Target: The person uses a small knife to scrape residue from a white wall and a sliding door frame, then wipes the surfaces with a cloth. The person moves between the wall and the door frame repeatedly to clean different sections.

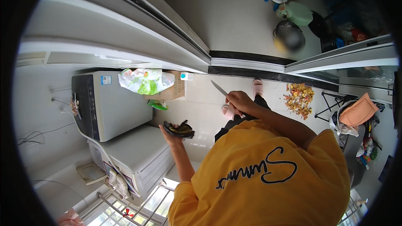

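Note:
My left hand (pixel 172 138) holds dark, curled peels (pixel 181 130) that look like blackened banana skins, yellowish brown inside. In my right hand (pixel 241 101) is a knife (pixel 219 87), gripped by its handle, with the blade pointing away to the upper left. The two hands are well apart, and the blade touches nothing. On the tiled floor to the right lies a heap of chopped yellow, brown and reddish scraps (pixel 300 99). Pink slippers (pixel 258 88) are on my feet, beyond and partly below my right hand.
At left stand a washing machine (pixel 125 106) and a white appliance (pixel 138 153). A plastic bag (pixel 146 81) rests on a cardboard box (pixel 174 89). A sliding-door track (pixel 248 64) crosses ahead; a bucket (pixel 289 37) stands beyond. A folding stool frame (pixel 329 105) is at right.

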`<control>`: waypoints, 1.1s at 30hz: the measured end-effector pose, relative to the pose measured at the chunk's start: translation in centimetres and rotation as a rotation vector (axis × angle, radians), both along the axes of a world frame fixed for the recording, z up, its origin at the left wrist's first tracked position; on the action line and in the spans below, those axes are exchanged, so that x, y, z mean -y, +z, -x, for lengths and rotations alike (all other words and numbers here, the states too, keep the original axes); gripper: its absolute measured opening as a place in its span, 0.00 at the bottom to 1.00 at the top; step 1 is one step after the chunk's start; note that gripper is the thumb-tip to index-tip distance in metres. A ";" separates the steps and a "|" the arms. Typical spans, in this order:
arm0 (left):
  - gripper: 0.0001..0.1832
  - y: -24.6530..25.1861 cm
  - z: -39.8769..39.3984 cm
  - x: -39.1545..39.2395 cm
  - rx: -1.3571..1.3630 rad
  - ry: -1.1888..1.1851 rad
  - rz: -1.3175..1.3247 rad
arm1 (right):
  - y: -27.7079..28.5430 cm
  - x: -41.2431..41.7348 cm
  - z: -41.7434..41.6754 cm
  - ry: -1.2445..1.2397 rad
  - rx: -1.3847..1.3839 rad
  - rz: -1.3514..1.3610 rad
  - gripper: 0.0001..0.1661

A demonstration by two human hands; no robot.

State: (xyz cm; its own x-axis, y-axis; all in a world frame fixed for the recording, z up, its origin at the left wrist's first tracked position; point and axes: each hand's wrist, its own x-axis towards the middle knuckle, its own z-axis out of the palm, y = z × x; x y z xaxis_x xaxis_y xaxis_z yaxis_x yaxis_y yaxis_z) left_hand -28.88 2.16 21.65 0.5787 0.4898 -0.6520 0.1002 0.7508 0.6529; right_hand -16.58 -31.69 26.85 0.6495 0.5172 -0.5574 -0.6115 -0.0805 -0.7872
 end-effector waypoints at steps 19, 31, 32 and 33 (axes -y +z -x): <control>0.17 0.3 -8.1 20.9 0.023 -0.147 0.367 | -5.2 14.3 -9.6 -0.196 -0.326 -0.053 0.12; 0.23 -2.6 -8.7 17.0 0.055 -0.709 0.515 | -4.9 10.2 -2.3 -0.657 -0.251 -0.035 0.09; 0.25 -2.1 -8.9 16.9 0.042 -0.752 0.510 | -4.4 9.5 -0.9 -0.701 -0.252 -0.088 0.08; 0.26 -1.6 -10.7 17.2 0.011 -0.800 0.501 | -4.1 9.5 -0.5 -0.733 -0.212 -0.128 0.11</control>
